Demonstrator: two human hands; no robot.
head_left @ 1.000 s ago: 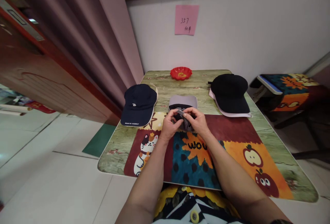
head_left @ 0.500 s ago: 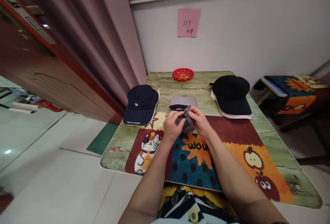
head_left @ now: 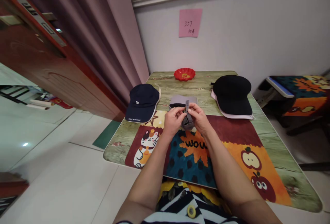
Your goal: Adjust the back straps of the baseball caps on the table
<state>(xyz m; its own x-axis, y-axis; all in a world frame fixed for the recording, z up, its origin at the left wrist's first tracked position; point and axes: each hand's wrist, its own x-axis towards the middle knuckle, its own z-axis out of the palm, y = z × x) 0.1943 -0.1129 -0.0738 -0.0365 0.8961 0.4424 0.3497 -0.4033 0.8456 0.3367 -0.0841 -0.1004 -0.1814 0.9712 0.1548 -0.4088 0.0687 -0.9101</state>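
Note:
A grey cap [head_left: 188, 124] lies at the middle of the table, its light grey-mauve brim [head_left: 183, 99] pointing away from me. My left hand [head_left: 173, 122] and my right hand [head_left: 200, 116] meet over it with fingers pinched. Between the fingertips a narrow grey strap [head_left: 187, 105] of the cap sticks upward, its end free. Both hands are closed on this strap; any buckle there is hidden by the fingers. To the left sits a navy cap [head_left: 142, 102] with white lettering, and to the right a black cap [head_left: 233, 95] on top of a pale pink one [head_left: 238, 115].
Beneath the hands, a colourful printed mat [head_left: 190, 172] covers the near part of the wood-patterned table [head_left: 117, 148]. A red scalloped dish [head_left: 184, 74] stands at the back edge. A wooden door [head_left: 59, 69] and a mauve curtain [head_left: 121, 28] are at left, a stool [head_left: 304, 90] at right.
The strap now stands more upright between my fingertips, and the right hand has turned slightly. The hands stay over the same spot; the view has shifted a little.

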